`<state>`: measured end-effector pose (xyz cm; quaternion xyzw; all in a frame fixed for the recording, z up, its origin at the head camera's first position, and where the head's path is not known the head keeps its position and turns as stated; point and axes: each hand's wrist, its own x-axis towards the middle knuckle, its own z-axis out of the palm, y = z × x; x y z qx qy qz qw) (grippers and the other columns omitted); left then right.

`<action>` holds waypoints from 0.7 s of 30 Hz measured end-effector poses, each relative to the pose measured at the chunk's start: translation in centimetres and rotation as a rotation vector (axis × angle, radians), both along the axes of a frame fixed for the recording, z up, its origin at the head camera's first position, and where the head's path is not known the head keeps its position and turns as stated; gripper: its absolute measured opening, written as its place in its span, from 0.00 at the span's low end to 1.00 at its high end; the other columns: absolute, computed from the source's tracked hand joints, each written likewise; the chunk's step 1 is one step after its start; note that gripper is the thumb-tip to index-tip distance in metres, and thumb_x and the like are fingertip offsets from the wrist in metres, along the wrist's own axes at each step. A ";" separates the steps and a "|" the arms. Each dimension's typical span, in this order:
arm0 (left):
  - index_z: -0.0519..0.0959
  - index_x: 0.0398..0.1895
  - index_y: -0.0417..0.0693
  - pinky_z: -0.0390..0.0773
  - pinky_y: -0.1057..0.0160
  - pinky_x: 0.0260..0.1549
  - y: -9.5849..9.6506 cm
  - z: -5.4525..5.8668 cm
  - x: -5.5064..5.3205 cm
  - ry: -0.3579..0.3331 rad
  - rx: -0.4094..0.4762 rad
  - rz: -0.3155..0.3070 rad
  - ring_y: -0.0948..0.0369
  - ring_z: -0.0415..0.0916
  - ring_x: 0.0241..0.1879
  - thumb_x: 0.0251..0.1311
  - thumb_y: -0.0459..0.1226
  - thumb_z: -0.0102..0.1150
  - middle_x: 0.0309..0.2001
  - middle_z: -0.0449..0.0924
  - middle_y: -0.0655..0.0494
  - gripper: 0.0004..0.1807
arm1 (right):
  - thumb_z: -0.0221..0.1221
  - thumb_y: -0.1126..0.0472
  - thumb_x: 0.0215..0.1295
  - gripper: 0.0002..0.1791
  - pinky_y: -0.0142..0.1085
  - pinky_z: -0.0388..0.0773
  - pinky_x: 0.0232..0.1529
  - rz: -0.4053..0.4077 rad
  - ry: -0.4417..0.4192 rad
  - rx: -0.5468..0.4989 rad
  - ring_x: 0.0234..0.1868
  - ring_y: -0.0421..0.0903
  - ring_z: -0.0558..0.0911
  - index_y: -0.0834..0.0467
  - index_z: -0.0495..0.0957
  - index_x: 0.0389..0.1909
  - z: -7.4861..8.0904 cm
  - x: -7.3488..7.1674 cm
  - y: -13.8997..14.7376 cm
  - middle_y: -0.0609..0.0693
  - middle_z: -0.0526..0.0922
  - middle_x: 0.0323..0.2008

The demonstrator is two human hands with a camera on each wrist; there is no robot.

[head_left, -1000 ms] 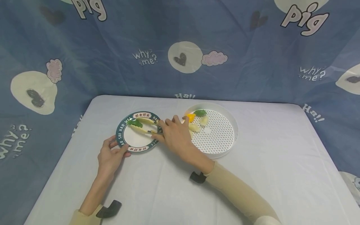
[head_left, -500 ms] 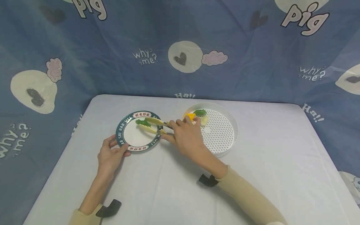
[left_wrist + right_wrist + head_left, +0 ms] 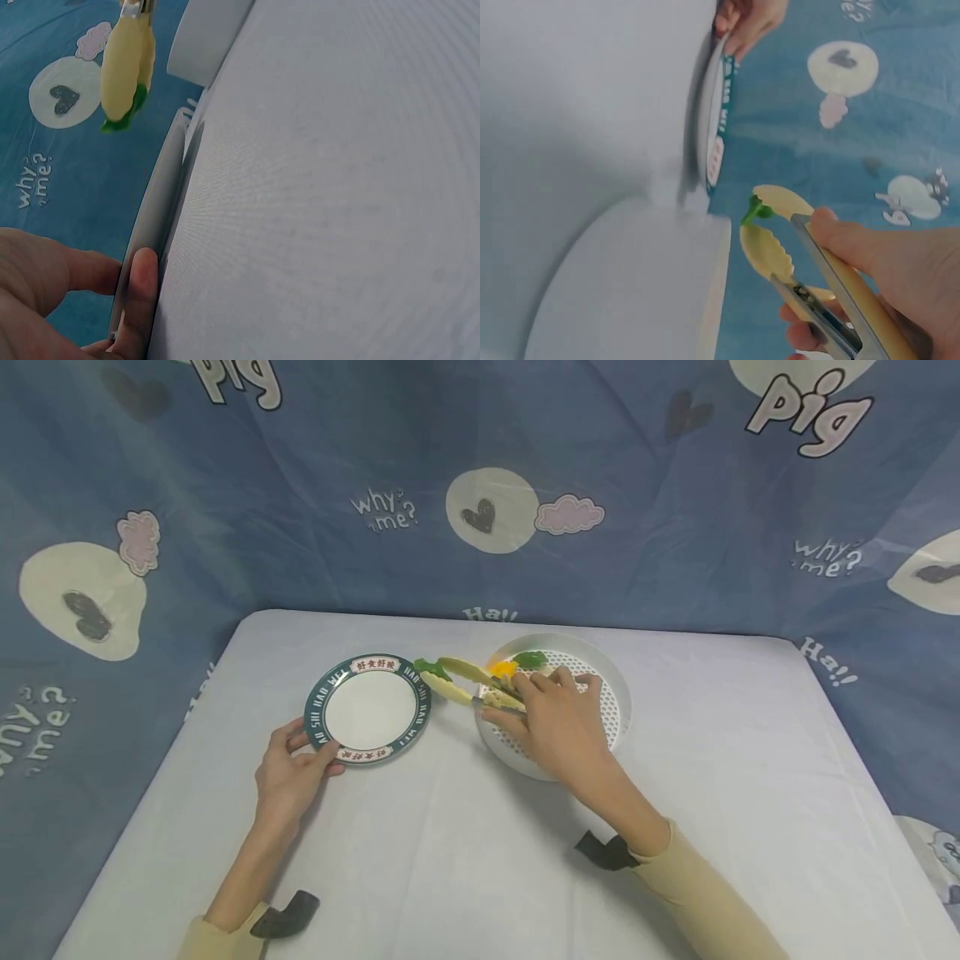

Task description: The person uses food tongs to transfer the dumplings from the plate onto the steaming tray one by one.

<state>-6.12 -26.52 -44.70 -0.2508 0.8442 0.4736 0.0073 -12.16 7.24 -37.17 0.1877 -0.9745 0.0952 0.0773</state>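
Observation:
My left hand (image 3: 288, 777) grips the near-left rim of a white plate (image 3: 372, 710) with a dark green lettered border; its white middle is bare. In my right hand (image 3: 566, 727) are metal tongs with pale yellow scalloped tips (image 3: 769, 251). A green leafy piece (image 3: 431, 669) is pinched between those tips, in the air between the plate's right edge and a round white perforated tray (image 3: 618, 693). The right wrist view shows the leafy piece (image 3: 757, 211) above the level of the tray's wall.
Inside the tray lie an orange-yellow piece (image 3: 503, 669), another green leaf (image 3: 530, 659) and pale pieces partly hidden by my right hand. A white cloth (image 3: 450, 860) covers the table. A blue printed curtain (image 3: 637, 468) hangs behind its far edge.
My right hand has moved right with the tongs, carrying the green leafy piece from above the plate to the gap beside the tray. My left hand stays on the plate's rim.

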 end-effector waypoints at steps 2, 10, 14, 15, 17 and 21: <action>0.48 0.88 0.43 0.73 0.79 0.45 0.0 0.0 0.0 -0.002 0.000 0.001 0.76 0.85 0.27 0.77 0.40 0.62 0.71 0.75 0.36 0.46 | 0.53 0.24 0.73 0.36 0.68 0.67 0.61 -0.014 -0.009 -0.011 0.54 0.57 0.80 0.49 0.83 0.60 0.2 0.1 0.8 0.47 0.90 0.53; 0.48 0.88 0.42 0.72 0.77 0.44 0.0 0.1 0.0 0.002 -0.013 -0.001 0.75 0.85 0.27 0.77 0.40 0.62 0.71 0.75 0.36 0.46 | 0.56 0.25 0.73 0.39 0.71 0.63 0.66 -0.074 0.005 -0.014 0.51 0.59 0.81 0.53 0.83 0.63 0.3 0.9 4.4 0.54 0.92 0.51; 0.48 0.88 0.42 0.77 0.66 0.54 0.0 0.1 0.0 -0.002 -0.010 0.003 0.75 0.84 0.27 0.77 0.40 0.62 0.71 0.76 0.36 0.45 | 0.58 0.27 0.73 0.37 0.72 0.63 0.64 -0.105 0.005 -0.019 0.49 0.60 0.81 0.54 0.83 0.62 0.3 1.2 6.2 0.56 0.92 0.48; 0.48 0.88 0.42 0.77 0.62 0.57 0.0 0.1 0.0 -0.001 -0.007 0.003 0.75 0.84 0.26 0.77 0.40 0.62 0.71 0.76 0.36 0.45 | 0.59 0.28 0.73 0.36 0.72 0.63 0.64 -0.111 0.005 -0.022 0.49 0.60 0.81 0.55 0.83 0.62 0.3 1.3 6.5 0.56 0.92 0.47; 0.48 0.88 0.42 0.77 0.57 0.60 0.0 0.1 0.0 -0.001 -0.002 0.005 0.75 0.84 0.26 0.77 0.40 0.62 0.71 0.76 0.36 0.45 | 0.60 0.29 0.73 0.36 0.72 0.63 0.63 -0.124 0.003 -0.026 0.49 0.61 0.81 0.55 0.84 0.61 0.3 1.5 7.2 0.57 0.92 0.46; 0.47 0.88 0.42 0.76 0.51 0.63 0.0 0.0 0.0 -0.001 0.002 0.004 0.75 0.84 0.26 0.77 0.39 0.61 0.70 0.76 0.36 0.45 | 0.62 0.30 0.72 0.35 0.70 0.64 0.60 -0.144 0.000 -0.034 0.49 0.62 0.81 0.56 0.84 0.60 0.4 1.8 8.1 0.57 0.92 0.44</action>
